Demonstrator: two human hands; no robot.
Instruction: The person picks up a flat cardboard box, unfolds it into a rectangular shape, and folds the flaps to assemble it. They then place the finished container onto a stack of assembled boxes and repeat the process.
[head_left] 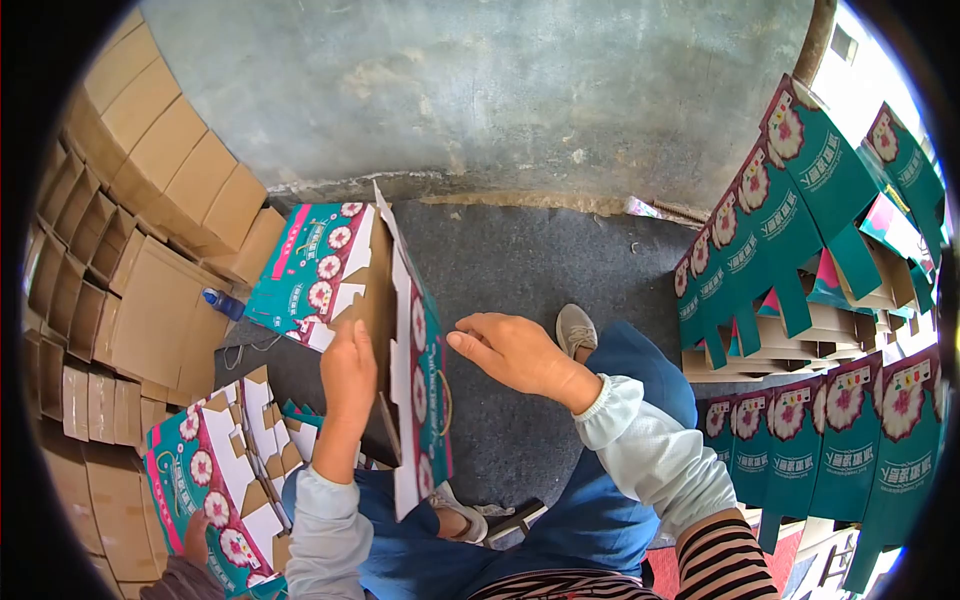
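A teal-and-white printed carton [422, 375] stands on edge in front of my knees, its white flap edges and brown inner side turned to the left. My left hand [350, 365] is at the brown inner side, its fingers bent against the cardboard; the fingertips are partly hidden. On the other side, my right hand [510, 350] is held flat beside the printed face, with the thumb a little apart and nothing in it. A small gap shows between its fingertips and the carton.
Another person's hand [196, 537] touches stacked printed cartons [205, 470] at lower left. A printed carton [315, 260] lies ahead. Brown boxes [165, 300] line the left, with a blue bottle [222, 304] nearby. Flattened teal cartons [770, 225] stand stacked at right. A concrete wall [480, 100] closes the back.
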